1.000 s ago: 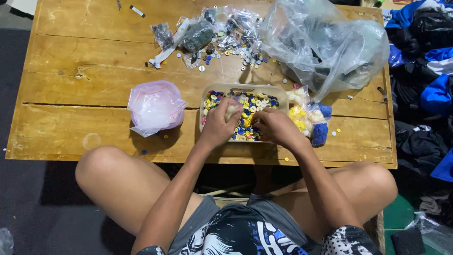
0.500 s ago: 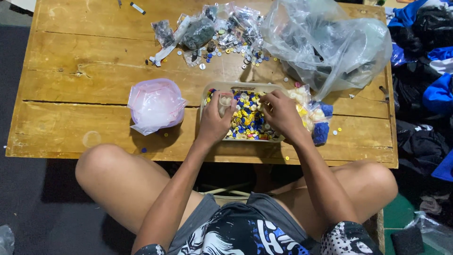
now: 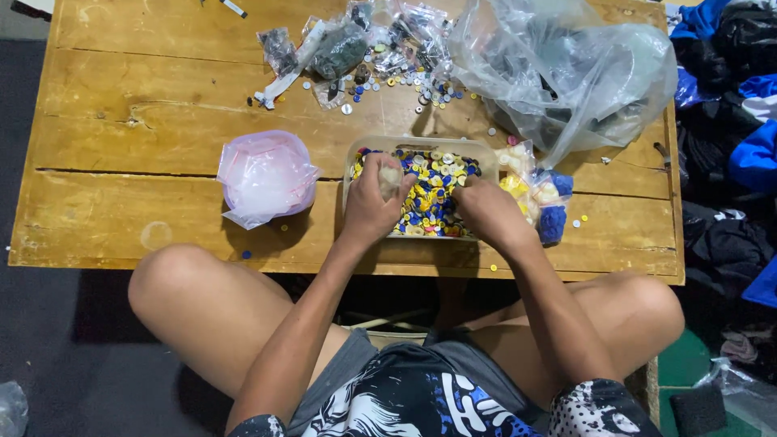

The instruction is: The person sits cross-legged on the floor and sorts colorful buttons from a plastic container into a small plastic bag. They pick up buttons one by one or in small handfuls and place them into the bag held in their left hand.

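Item: shallow beige tray of mixed yellow, blue and white buttons, standing near the front edge of the wooden counter. Left hand rests in the tray's left part, fingers curled around a pale clump of buttons; right hand lies palm-down on the tray's right side, its grip hidden. Adjacent: pink-tinted bagged bowl at left, small filled bags at right, large clear plastic bag behind.
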